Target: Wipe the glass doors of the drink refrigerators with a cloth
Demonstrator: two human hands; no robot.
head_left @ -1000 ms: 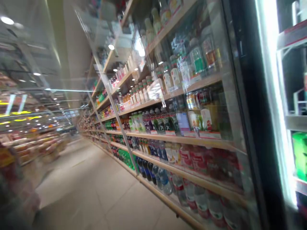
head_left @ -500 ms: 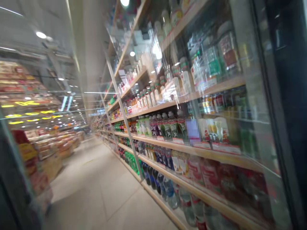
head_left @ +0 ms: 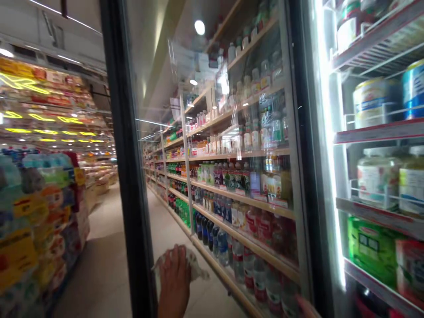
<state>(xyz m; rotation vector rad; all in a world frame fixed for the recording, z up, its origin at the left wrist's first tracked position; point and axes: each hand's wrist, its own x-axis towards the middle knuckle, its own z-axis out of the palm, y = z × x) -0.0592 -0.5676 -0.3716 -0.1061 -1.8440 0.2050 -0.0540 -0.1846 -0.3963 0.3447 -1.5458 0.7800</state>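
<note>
In the lower middle, my left hand (head_left: 174, 278) lies against the glass door (head_left: 212, 57) with its fingers pointing up. It holds a pale crumpled cloth (head_left: 196, 267) that shows on both sides of the fingers. A sliver of my right hand (head_left: 306, 308) appears at the bottom edge near the door's right frame, blurred, its fingers mostly out of sight. The dark door frame (head_left: 127, 145) runs upright to the left of my left hand. Through the glass, shelves of bottles (head_left: 228, 210) can be seen, along with reflected lights.
On the right, a lit refrigerator cabinet has wire shelves (head_left: 374, 137) bearing jars (head_left: 377, 174), cans and a green pack (head_left: 371, 247). Stacked packaged goods (head_left: 43, 212) stand at left beside the tiled aisle floor (head_left: 106, 221).
The view has swung right and drawn back, bringing the door frame and the lit cabinet into sight. My left hand with the cloth and part of my right hand have come into view.
</note>
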